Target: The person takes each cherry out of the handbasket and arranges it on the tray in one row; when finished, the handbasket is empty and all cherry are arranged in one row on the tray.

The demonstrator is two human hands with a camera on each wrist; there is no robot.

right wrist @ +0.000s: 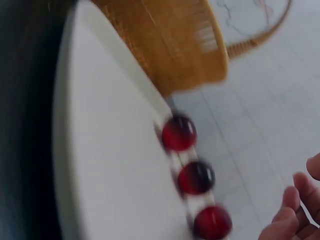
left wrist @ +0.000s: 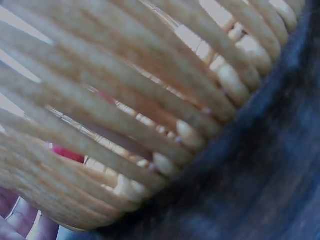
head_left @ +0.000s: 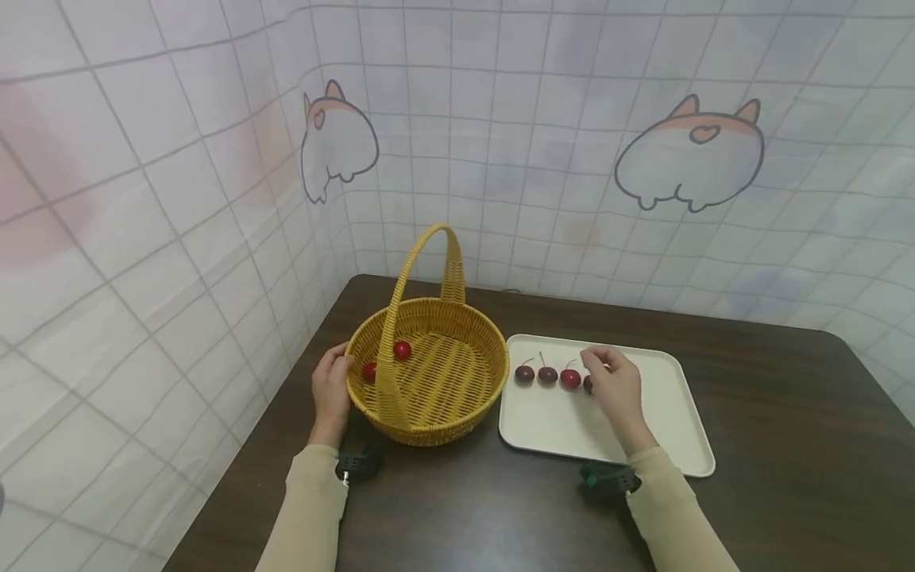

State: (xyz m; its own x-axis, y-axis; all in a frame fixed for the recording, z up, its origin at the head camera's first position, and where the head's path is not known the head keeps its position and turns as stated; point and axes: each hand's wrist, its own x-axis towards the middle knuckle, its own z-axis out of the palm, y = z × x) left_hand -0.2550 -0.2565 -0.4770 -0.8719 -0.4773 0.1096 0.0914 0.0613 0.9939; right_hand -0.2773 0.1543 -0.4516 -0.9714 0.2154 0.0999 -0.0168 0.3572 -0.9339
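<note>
A yellow woven basket (head_left: 429, 435) with a tall handle stands on the table, two red cherries (head_left: 403, 350) inside it at the left. My left hand (head_left: 331, 391) touches the basket's left side, its fingertips right at the rim; in the left wrist view some fingers (left wrist: 22, 220) show outside the wall. Over the white tray (head_left: 550, 429), my right hand (head_left: 616, 389) has its fingers loosely bent, with nothing seen between them. Close beside it a dark cherry (head_left: 588, 384) is partly hidden. Left of that, three cherries (head_left: 547, 375) with stems lie in a row.
The dark wood table (head_left: 457, 508) reaches back to a wall covering (head_left: 529, 199) with a grid pattern and cartoon animals. The tray stands close to the right of the basket. The basket's handle (head_left: 403, 290) arches high above its rim. A dark band (head_left: 357, 462) circles the left wrist.
</note>
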